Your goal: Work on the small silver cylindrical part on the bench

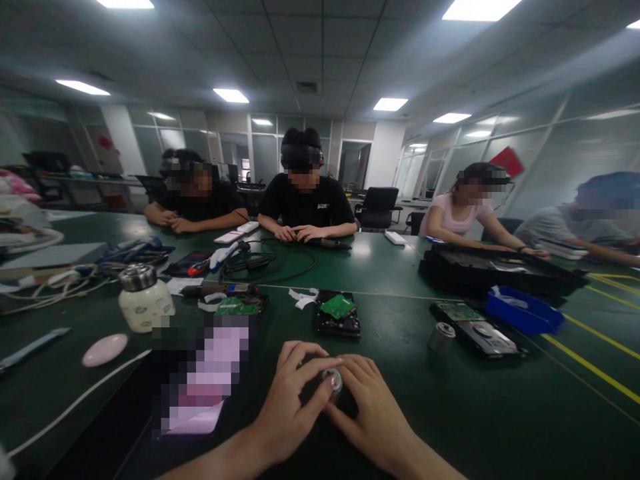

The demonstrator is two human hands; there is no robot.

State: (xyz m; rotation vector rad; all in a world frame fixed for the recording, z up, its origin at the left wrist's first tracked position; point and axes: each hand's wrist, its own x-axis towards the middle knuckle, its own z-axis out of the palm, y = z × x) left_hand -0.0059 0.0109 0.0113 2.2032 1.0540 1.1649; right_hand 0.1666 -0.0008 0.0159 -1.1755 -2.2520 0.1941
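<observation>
Near the front of the green table, a small silvery metal cylinder [334, 385] stands between my two hands. My left hand [295, 393] curls round its left side, with the thumb laid over its top end. From the right, my right hand [373, 400] closes against it, fingers bent behind and thumb in front. The lower part of the cylinder is hidden by my fingers. Beyond my hands lies a black hard drive [340, 325] with a green circuit board [337, 306] on top. A second metal cylinder [443, 337] stands to the right.
Another opened drive [483, 330] lies beside a blue bin [525, 310] at right. On the left are a cream flask [146, 300], a pink oval object [105, 350] and a pixelated purple-screened device [215, 360]. Co-workers sit across the table [390, 293], near a black tray [500, 273].
</observation>
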